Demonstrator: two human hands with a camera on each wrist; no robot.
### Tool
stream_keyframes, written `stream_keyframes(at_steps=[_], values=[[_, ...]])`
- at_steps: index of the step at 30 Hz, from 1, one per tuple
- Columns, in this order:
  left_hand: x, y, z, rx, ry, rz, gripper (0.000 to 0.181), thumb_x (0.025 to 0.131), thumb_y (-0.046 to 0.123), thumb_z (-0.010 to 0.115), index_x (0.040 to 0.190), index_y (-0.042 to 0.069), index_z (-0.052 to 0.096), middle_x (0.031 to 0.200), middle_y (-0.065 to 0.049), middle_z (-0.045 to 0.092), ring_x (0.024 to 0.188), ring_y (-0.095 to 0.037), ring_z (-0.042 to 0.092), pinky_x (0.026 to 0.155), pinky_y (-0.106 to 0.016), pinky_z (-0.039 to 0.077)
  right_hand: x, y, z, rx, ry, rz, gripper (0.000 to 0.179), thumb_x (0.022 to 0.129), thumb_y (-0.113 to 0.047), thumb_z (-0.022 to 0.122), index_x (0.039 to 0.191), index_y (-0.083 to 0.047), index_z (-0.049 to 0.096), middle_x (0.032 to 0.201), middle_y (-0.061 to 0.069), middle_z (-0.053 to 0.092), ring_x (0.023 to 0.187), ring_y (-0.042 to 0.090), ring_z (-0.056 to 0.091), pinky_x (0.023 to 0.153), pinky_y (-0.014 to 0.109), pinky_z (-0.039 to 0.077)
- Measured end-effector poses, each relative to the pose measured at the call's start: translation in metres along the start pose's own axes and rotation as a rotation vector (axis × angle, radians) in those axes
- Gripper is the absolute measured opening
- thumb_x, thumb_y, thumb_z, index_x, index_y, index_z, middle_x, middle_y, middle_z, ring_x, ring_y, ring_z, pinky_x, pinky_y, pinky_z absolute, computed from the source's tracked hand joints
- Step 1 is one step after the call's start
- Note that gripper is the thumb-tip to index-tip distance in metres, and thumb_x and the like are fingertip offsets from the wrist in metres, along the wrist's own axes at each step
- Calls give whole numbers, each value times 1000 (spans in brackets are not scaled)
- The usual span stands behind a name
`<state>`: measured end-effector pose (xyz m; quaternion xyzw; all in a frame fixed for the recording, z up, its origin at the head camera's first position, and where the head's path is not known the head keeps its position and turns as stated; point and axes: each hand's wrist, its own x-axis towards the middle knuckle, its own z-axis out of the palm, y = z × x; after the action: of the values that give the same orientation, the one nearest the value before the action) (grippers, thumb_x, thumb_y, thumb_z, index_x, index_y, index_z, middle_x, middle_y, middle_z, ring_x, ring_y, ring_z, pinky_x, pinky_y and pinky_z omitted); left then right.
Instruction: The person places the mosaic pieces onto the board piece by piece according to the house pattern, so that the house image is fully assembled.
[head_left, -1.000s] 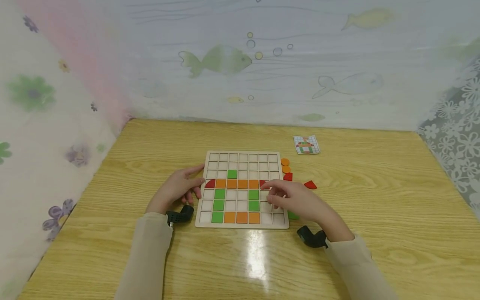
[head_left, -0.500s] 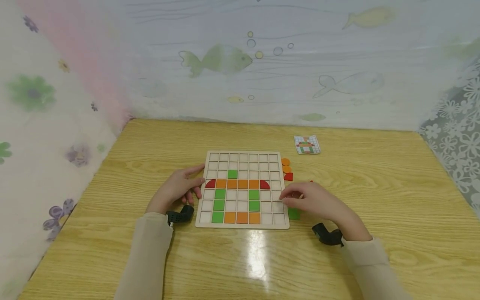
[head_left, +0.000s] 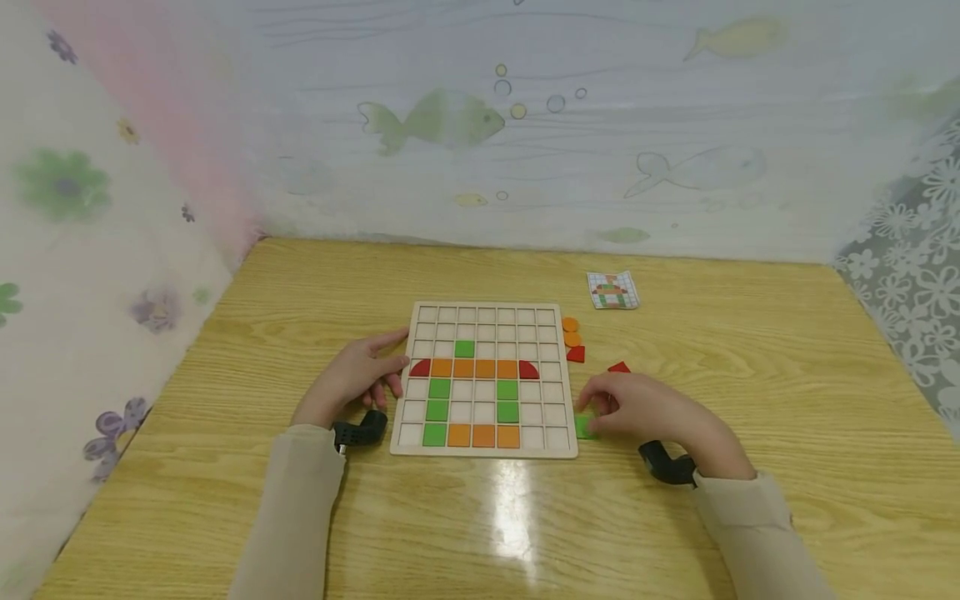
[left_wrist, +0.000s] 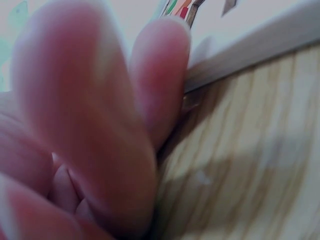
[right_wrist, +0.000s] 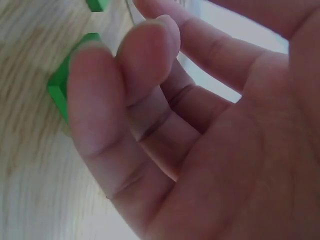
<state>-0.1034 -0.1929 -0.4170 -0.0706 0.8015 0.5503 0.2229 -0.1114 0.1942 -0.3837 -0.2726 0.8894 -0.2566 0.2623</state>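
A light wooden grid board (head_left: 547,317) lies flat on the table. Green, orange and red tiles fill some of its cells, among them a lone green square (head_left: 465,349) and a row of orange squares (head_left: 463,368) ending in red rounded pieces. My left hand (head_left: 360,371) rests at the board's left edge, thumb on the rim, with fingertips beside the wooden side in the left wrist view. Right of the board, my right hand (head_left: 637,408) hovers with loosely bent fingers close over a green tile (right_wrist: 59,87) lying on the table. Nothing shows between its fingers.
Two orange discs (head_left: 572,332) and a red piece (head_left: 576,355) lie along the board's right edge. Another red piece (head_left: 619,367) shows just beyond my right hand. A printed pattern card (head_left: 612,291) lies farther back. Curtains hang behind the table (head_left: 300,275).
My right hand has drawn back rightward from over the board, uncovering the red piece at the row's right end, to the green tile beside it. My left hand has stayed put.
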Motion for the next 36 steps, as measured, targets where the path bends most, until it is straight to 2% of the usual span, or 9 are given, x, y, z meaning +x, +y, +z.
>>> stream_keyframes(at_steps=[4,13,17,21,29,36], values=[[0,0,0,-3,2,-4,52,88,34,56,135,39,34,71,-19,62,40,-19,51,37,-26,40,2,-1,5,-24,-13,12,20,75,-23,72,91,-20,60,78,-3,49,74,14,44,64,30,39],[0,0,-2,29,6,-3,54,87,37,56,135,39,32,72,-18,62,42,-19,51,39,-27,40,5,-10,11,-109,25,32,20,73,-16,74,85,-19,59,83,-5,48,76,13,45,68,29,40],[1,-1,-1,3,7,-12,53,87,35,57,134,41,34,72,-19,62,41,-19,50,38,-26,38,5,-11,11,-84,28,45,21,73,-14,74,82,-20,56,82,-5,49,74,13,45,67,29,40],[1,-2,0,-7,7,-10,52,88,35,56,135,40,34,71,-19,61,41,-19,50,37,-25,37,4,-11,10,-59,20,23,20,74,-13,72,80,-19,54,74,-5,50,68,13,45,61,28,40],[1,-2,0,37,7,1,54,87,37,56,136,38,32,71,-18,62,43,-19,51,39,-27,40,2,-8,9,-57,25,-6,15,79,-17,68,89,-22,58,76,-8,52,70,10,48,64,27,41],[1,-1,-1,55,4,0,54,88,36,55,136,37,32,71,-18,62,43,-20,52,39,-28,41,2,-6,7,-51,30,24,10,82,-21,64,90,-24,60,71,-9,53,64,10,47,60,27,40]])
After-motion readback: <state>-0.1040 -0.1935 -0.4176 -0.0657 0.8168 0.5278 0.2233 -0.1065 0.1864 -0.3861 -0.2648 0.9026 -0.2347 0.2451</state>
